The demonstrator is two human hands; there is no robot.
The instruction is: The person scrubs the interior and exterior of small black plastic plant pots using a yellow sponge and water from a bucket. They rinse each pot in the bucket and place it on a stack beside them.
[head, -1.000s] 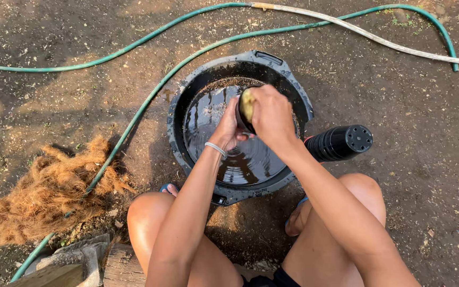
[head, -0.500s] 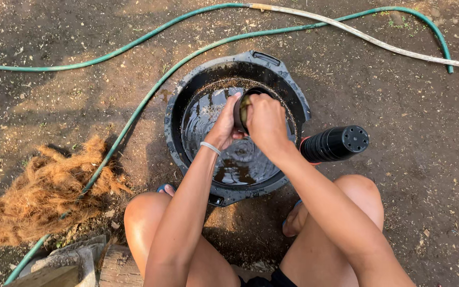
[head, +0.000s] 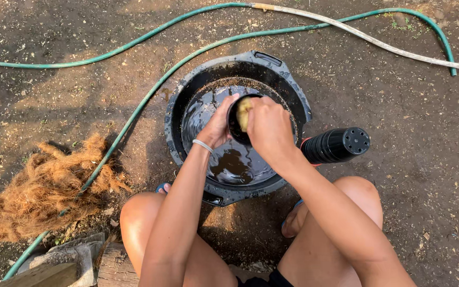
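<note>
Our left hand [head: 220, 123] grips the small black pot [head: 236, 126] by its wall over the water-filled tub [head: 293, 90]; our right hand [head: 269, 130] presses a yellow sponge [head: 244, 110] inside. We judge the pot light, stiff, slippery when wet.

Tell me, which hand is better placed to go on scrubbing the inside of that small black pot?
Probably the right hand: it presses the yellow sponge into the small black pot, above the tub of water. The left hand grips the pot's outside, steadying it.
</note>
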